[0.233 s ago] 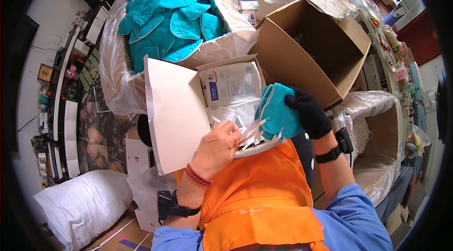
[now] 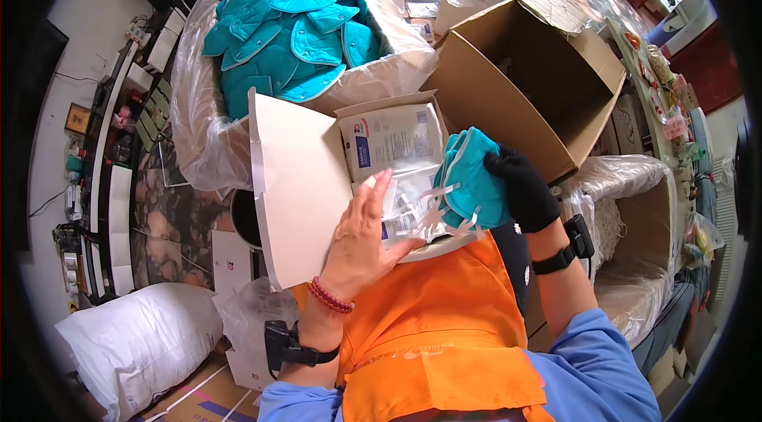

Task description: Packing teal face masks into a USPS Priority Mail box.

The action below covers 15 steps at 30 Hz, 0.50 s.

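In my black-gloved right hand (image 2: 525, 189) is a small stack of teal folded face masks (image 2: 475, 182), gripped by its right side with white straps dangling toward the left. My bare left hand (image 2: 359, 238) is open, its fingers stretched over the near left part of an open white carton (image 2: 295, 184) on my lap. No mask is in that hand; its thumb points toward the hanging straps. Inside the carton lie printed white plastic packets (image 2: 394, 140), the nearer ones partly covered by my hand and the straps.
Beyond the carton, a plastic-lined box (image 2: 361, 93) is heaped with teal mask pieces (image 2: 278, 33). An open brown cardboard box (image 2: 492, 97) stands to its right. Another lined box (image 2: 635, 255) with white straps is at right. A stuffed white sack (image 2: 143, 343) lies lower left.
My left hand has come away from the straps, moved slightly left and spread its fingers. The masks have tilted a little more upright in my right hand.
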Each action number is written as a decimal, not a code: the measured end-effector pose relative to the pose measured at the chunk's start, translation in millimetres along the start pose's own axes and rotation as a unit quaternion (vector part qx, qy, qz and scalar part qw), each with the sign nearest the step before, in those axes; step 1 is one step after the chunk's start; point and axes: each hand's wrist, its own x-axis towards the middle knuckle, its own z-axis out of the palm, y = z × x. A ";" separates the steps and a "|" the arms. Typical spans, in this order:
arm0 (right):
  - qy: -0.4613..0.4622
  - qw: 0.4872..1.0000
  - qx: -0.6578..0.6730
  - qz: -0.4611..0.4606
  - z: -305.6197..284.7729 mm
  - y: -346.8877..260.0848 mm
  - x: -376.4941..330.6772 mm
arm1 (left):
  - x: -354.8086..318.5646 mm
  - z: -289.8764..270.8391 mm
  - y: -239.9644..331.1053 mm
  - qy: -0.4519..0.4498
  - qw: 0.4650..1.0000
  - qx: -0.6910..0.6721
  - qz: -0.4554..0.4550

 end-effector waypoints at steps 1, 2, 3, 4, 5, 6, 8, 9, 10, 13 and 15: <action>0.000 1.000 -0.001 0.000 1.1 -1.5 -0.3 | 4.7 0.7 -0.5 0.001 1.000 0.000 0.000; -0.008 1.000 0.004 0.007 3.4 -4.2 0.1 | 10.6 0.2 -1.4 -0.021 0.999 -0.017 0.019; -0.016 1.000 0.009 0.014 5.5 -6.1 0.5 | 14.8 0.5 -1.8 -0.042 0.998 -0.033 0.038; -0.018 1.000 0.007 0.013 7.8 -6.4 1.2 | 17.0 3.9 0.4 -0.041 0.997 -0.051 0.051; -0.010 1.000 -0.013 0.012 8.7 -5.5 1.4 | 19.4 8.9 3.9 -0.040 0.996 -0.052 0.052; -0.003 0.999 -0.034 0.011 10.1 -4.9 1.5 | 21.5 13.6 7.3 -0.034 0.994 -0.087 0.052; -0.005 0.999 -0.045 0.004 16.5 -4.5 -0.5 | 24.0 17.5 7.5 -0.031 0.991 -0.114 0.068; -0.007 0.998 -0.055 -0.001 18.1 -4.4 -1.8 | 25.3 17.2 7.7 -0.032 0.991 -0.115 0.069; -0.006 0.998 -0.055 -0.001 17.7 -4.4 -2.8 | 26.7 16.2 8.3 -0.047 0.989 -0.124 0.070; -0.038 0.998 -0.046 0.037 15.9 -5.5 -3.9 | 27.8 11.3 12.8 -0.077 0.989 -0.113 0.061; -0.087 0.992 -0.063 0.062 12.2 -6.4 -3.5 | 28.1 10.9 13.3 -0.091 0.990 -0.092 0.050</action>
